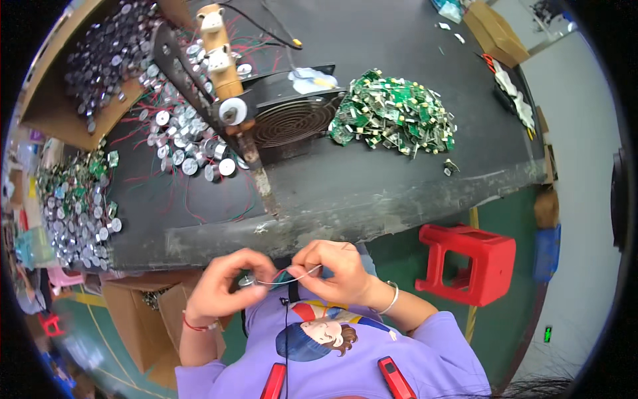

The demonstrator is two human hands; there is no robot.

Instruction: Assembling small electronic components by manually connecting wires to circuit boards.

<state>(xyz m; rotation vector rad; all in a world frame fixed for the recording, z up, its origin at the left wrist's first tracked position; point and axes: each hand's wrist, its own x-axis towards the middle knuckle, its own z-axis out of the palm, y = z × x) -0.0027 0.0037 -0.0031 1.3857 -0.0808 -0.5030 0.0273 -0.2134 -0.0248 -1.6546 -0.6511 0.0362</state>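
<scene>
Both hands are raised over my lap, in front of the table edge. My left hand (229, 282) is closed, with a small round silver part (246, 280) tucked in its curled fingers. From that part run thin wires (284, 282), one pale and one reddish. My right hand (335, 271) pinches the wires between thumb and forefinger, a short way from the left fingertips. A pale wire end sticks out past the right thumb. On the table, a heap of similar silver parts (189, 143) trails red and green wires.
A pile of green circuit boards (399, 113) lies beside a round fan grille (292, 123) and a dark metal stand (193, 80). Boxed silver parts (109, 53) stand far left. A red stool (468, 263) is at right; an open carton (136, 326) stands below left.
</scene>
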